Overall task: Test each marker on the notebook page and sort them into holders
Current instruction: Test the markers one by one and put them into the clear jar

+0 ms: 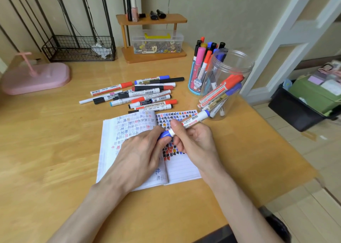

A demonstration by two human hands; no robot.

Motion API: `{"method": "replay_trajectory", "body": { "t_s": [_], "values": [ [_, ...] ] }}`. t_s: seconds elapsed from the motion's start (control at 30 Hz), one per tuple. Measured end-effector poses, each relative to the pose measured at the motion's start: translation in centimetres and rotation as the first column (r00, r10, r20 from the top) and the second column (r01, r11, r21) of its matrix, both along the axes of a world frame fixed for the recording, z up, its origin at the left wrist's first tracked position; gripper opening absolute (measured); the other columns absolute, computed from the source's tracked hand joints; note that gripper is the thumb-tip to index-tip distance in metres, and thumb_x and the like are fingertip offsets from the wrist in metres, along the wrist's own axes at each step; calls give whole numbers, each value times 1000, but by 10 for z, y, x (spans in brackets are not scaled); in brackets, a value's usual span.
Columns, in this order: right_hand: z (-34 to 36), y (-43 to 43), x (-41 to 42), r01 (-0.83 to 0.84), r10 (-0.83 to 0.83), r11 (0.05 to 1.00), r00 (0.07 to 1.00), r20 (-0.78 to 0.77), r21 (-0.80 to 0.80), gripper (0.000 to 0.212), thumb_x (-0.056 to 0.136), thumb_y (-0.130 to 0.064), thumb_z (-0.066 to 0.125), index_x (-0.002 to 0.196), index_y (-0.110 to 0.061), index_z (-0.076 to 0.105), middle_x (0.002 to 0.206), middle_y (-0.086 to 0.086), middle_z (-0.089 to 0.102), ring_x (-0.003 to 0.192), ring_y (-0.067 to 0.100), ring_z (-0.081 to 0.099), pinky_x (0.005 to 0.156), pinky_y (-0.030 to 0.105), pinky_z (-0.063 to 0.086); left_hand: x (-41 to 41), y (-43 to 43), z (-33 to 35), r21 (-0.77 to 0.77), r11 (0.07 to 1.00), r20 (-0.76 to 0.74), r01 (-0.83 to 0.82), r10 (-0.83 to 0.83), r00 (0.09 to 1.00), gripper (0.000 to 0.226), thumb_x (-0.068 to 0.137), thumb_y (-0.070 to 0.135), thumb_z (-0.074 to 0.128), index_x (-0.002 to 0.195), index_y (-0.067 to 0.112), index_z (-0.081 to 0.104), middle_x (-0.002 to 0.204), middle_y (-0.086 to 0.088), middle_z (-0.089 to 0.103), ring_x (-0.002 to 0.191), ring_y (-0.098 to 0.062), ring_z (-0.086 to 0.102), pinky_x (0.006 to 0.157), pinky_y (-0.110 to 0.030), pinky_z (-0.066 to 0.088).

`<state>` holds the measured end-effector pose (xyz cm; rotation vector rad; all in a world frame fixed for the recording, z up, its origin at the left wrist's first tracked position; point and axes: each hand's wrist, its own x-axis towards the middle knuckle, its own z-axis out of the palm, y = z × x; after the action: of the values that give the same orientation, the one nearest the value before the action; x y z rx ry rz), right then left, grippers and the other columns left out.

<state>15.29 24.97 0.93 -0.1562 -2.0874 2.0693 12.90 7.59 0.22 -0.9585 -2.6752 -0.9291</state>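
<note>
Both hands on one blue marker, above the open notebook.

Right hand [193,141] grips the white barrel of the marker [191,121], fingers curled round it, thumb on top. Left hand [140,154] pinches the blue cap [164,134] at the marker's near-left end; cap seated or parting, cannot tell. The marker slants far-right toward the clear jar [230,73], which holds several markers. Just left of the jar stands a blue cartoon holder [195,84], also filled with markers. The notebook [180,167] lies open on the wooden table [55,150], both pages covered in rows of coloured test marks. A loose pile of markers [144,95] lies just beyond the notebook's far edge.
</note>
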Motion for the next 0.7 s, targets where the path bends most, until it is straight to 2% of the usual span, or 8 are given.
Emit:
{"method": "replay_trajectory", "body": {
  "t_s": [0.07, 0.17, 0.27, 0.43, 0.7],
  "values": [
    [0, 2, 1, -25, 24, 1000, 1000, -15, -16, 43, 99, -28, 68, 73, 6, 61, 60, 8, 58, 51, 14, 50, 50, 20, 40, -1, -2, 2, 41, 999, 59, 36, -38, 998, 31, 108, 51, 31, 93, 29, 46, 66, 11, 49, 63, -16, 47, 57, -36, 37],
    [2, 1, 2, -42, 42, 999, 999, -12, -15, 37, 99, -27, 68, 73, -1, 64, 60, 6, 58, 52, 12, 50, 50, 19, 40, -3, -4, 4, 85, 994, 104, 76, -85, 991, 29, 108, 51, 33, 91, 31, 46, 64, 9, 51, 63, -17, 50, 60, -39, 43],
    [4, 2, 4, -51, 51, 998, 999, -10, -21, 36, 98, -30, 68, 75, -3, 66, 61, 5, 59, 53, 12, 51, 51, 18, 40, -4, -7, 6, 113, 989, 145, 97, -113, 983, 30, 108, 52, 33, 88, 33, 45, 66, 7, 51, 61, -18, 49, 60, -37, 42],
    [5, 3, 5, -57, 56, 998, 998, -23, -36, 41, 98, -28, 68, 78, 7, 62, 61, 6, 59, 54, 13, 51, 53, 19, 41, -5, -8, 8, 139, 984, 188, 115, -140, 972, 37, 108, 52, 35, 90, 25, 51, 67, 3, 49, 61, -20, 46, 61, -37, 41],
    [6, 3, 4, -64, 62, 996, 998, -29, -62, 38, 99, -24, 67, 83, 11, 62, 63, 8, 58, 56, 13, 51, 53, 20, 42, -6, -10, 10, 160, 980, 228, 119, -155, 961, 44, 108, 53, 35, 93, 17, 57, 66, 2, 49, 63, -20, 47, 64, -37, 42]
  ]
}}
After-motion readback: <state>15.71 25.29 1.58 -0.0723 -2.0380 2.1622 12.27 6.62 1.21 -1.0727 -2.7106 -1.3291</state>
